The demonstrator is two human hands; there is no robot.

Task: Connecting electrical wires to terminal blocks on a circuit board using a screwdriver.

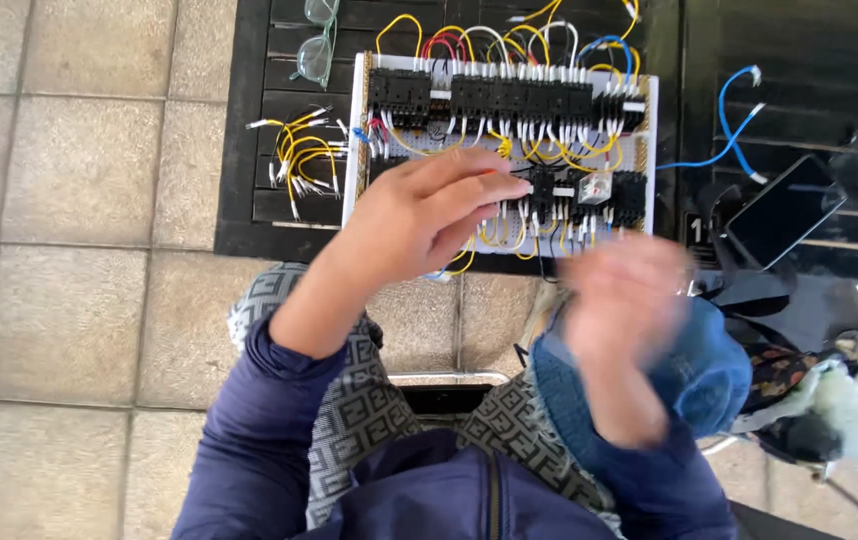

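A white wiring panel (651, 150) with rows of black electrical components and many yellow, white, red and blue wires lies on a dark slatted table (249, 120). My left hand (419, 215) reaches over the panel's near left part, fingers stretched toward the black components in the middle row; something orange shows at its fingertips, too hidden to name. My right hand (624, 290) hovers blurred in front of the panel's near right edge, fingers loosely curled, with nothing seen in it.
Loose yellow and white wires (299, 160) lie left of the panel, safety glasses (317, 45) behind them. A blue wire (734, 130) and a dark phone (784, 210) rest on the right. A bag with cloth (809, 390) sits by my right side. The floor is tiled.
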